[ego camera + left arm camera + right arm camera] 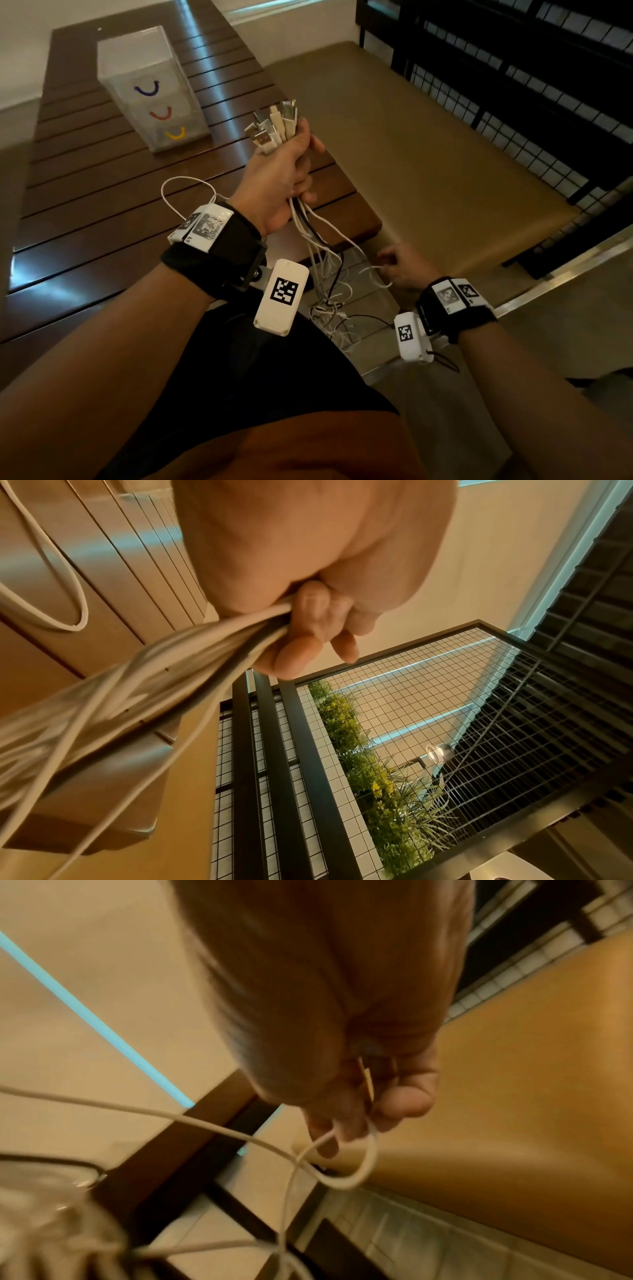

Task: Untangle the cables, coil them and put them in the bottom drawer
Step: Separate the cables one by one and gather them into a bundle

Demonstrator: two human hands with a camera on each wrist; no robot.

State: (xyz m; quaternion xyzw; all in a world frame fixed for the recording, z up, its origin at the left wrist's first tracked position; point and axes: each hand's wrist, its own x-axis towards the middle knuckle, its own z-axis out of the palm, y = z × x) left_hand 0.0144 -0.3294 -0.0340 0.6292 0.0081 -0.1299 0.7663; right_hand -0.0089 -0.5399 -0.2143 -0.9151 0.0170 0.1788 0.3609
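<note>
Still untangling: your left hand (284,171) fists the cables (318,246) by their plugs at frame centre; your right hand (402,270) pinches one white loop lower right. Next, draw that strand free.

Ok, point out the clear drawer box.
In the head view, the clear drawer box stands on the slatted wooden table, upper left, beyond the left hand.

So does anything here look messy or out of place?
Yes: the cables hanging from the left hand trail off the table edge into a loose tangle near the floor. The right hand pinches one white loop. Nothing looks damaged.
</note>
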